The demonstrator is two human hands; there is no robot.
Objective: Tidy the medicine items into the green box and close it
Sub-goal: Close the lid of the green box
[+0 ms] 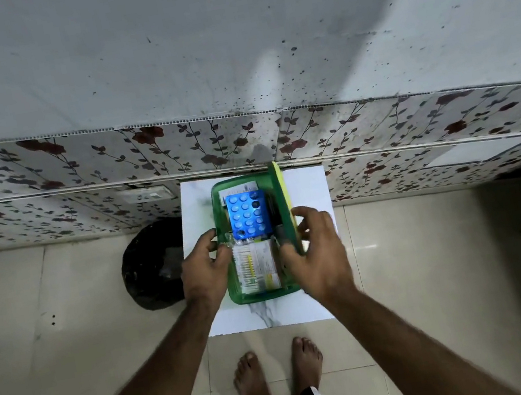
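The green box (239,297) stands open on a small white table (305,185). Inside it lie a blue blister pack (248,215), a white and yellow-green medicine packet (258,269) and a white packet (238,189) at the far end. Its yellow-green lid (281,193) stands upright along the right side. My left hand (204,270) grips the box's left rim, fingers curled at the edge. My right hand (317,253) holds the near end of the upright lid, thumb inside and fingers outside.
A black bin bag (151,268) sits on the floor left of the table. A wall with floral panels (75,181) runs right behind the table. My bare feet (279,378) stand on the tiled floor in front.
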